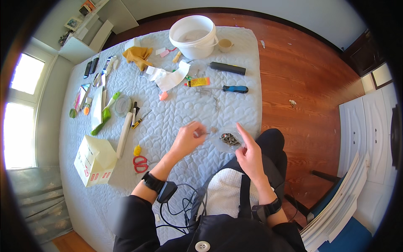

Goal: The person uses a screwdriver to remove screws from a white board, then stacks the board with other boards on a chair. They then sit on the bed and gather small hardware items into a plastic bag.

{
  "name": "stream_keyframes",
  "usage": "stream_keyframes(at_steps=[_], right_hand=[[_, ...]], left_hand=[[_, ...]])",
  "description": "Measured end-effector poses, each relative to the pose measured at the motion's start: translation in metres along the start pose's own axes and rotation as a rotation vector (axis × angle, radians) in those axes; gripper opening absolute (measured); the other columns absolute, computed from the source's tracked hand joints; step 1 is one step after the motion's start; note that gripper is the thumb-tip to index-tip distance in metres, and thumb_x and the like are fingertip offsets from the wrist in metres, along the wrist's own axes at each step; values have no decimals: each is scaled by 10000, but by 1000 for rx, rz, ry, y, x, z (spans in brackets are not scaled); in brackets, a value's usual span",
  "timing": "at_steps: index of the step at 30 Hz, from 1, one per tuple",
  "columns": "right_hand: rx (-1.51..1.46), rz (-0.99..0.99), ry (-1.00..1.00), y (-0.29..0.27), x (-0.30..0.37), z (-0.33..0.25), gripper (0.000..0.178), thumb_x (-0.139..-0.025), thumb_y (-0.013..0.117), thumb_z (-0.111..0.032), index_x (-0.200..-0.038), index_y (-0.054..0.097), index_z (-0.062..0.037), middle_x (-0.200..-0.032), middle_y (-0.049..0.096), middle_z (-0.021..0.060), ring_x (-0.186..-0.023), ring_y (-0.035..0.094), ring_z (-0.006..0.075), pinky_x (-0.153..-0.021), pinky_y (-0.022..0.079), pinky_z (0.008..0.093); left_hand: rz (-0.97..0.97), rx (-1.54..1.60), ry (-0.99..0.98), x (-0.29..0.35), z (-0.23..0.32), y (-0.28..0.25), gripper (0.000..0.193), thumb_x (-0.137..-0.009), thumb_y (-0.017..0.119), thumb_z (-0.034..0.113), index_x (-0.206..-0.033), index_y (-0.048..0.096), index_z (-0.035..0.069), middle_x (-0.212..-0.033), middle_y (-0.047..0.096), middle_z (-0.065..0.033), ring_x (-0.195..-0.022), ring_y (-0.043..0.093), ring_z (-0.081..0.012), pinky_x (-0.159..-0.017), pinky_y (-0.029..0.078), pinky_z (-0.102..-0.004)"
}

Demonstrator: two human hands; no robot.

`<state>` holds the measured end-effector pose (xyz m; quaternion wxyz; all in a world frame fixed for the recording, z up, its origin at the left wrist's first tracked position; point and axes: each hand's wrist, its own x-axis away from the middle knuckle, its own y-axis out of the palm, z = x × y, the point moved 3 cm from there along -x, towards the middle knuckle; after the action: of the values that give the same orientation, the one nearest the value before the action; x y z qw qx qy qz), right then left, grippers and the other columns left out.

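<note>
My right hand [250, 156] grips the side of a clear, round plastic container [218, 145], its index finger along the rim and thumb on the near side. A heap of small dark metal pieces, screws or nails by the look of them, [229, 139] lies in the container. Just left of it is my left hand [188, 138], fingers closed in a pinch and slightly blurred. Beside those fingertips shows a small brownish bit [213, 130], too small to name. Beyond the hands, a few thin metal pieces [216, 103] lie on the quilted cover.
The quilted bed cover [176, 113] bears a white bucket [194, 38], blue-handled screwdriver [235, 89], yellow-red tube [197, 82], black cylinder [227, 68] and brown cloth [137, 56]. At left are red-handled scissors [140, 164], a white box [95, 161] and a green-handled brush [103, 117]. Black cables [184, 208] lie near my left forearm.
</note>
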<state>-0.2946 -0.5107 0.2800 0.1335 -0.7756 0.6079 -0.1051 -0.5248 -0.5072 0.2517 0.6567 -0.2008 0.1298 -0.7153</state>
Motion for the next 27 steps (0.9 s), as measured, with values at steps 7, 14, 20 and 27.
stream_keyframes(at_steps=[7, 14, 20, 27], right_hand=[[41, 2, 18, 0, -1, 2, 714, -704, 520, 109, -1383, 455, -101, -1281, 573, 154, -597, 575, 202, -585, 478, 282], [-11, 52, -22, -10, 1, 3, 681, -738, 464, 136, -1392, 451, -55, -1281, 588, 69, -587, 422, 22, -523, 372, 177], [-11, 22, 76, -16, -3, 3, 663, -732, 484, 120, -1372, 466, -55, -1278, 586, 155, -669, 570, 124, -587, 449, 223], [-58, -2, 134, -17, -7, 9, 679, -742, 480, 128, -1392, 454, -68, -1213, 605, 120, -606, 493, 56, -548, 422, 199]], left_hand=[[-259, -166, 374, -21, 87, 28, 218, -823, 652, 56, -1034, 649, 6, -956, 671, -88, -824, 649, -120, -659, 534, -277], [241, -110, -133, -149, -73, -17, 404, -749, 757, 290, -1000, 652, -9, -944, 662, -165, -840, 639, -250, -754, 516, -352], [530, -573, -236, -187, -131, 20, 799, -617, 786, 591, -1085, 550, -11, -1175, 478, -206, -1145, 415, -392, -976, 365, -461], [604, -710, -339, -195, -108, 50, 684, -686, 737, 512, -1063, 525, -18, -1156, 492, -190, -1109, 446, -369, -930, 380, -471]])
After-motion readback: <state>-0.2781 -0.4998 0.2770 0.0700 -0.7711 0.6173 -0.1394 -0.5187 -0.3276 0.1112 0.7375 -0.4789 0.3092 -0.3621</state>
